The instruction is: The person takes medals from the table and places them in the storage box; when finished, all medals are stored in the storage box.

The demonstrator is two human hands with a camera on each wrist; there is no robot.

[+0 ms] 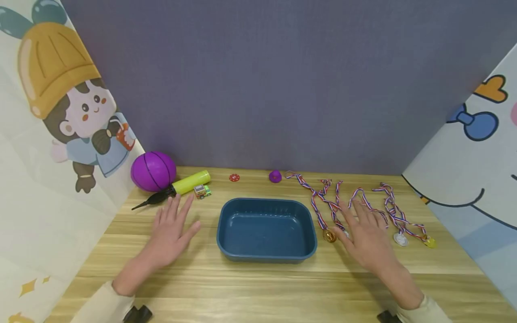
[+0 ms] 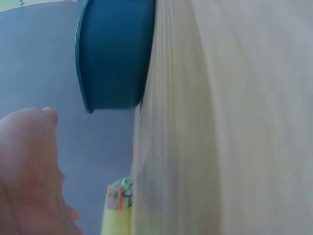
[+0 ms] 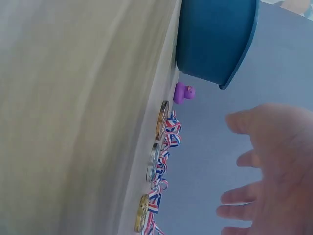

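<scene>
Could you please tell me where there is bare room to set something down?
A wide patch of bare table lies in front of the blue tub, between the forearms; a small one lies behind the tub, between the red chip and purple duck. Back left is crowded with the purple ball, pump and toy truck, and the right with ribboned medals.

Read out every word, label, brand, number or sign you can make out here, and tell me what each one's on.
No word, brand or number is readable in any view.
Red disc: pale marks, too small to read.
Toy vehicle: coloured printing, too small or blurred to read.
Bronze-coloured medal: surface detail, too small to read.
</scene>
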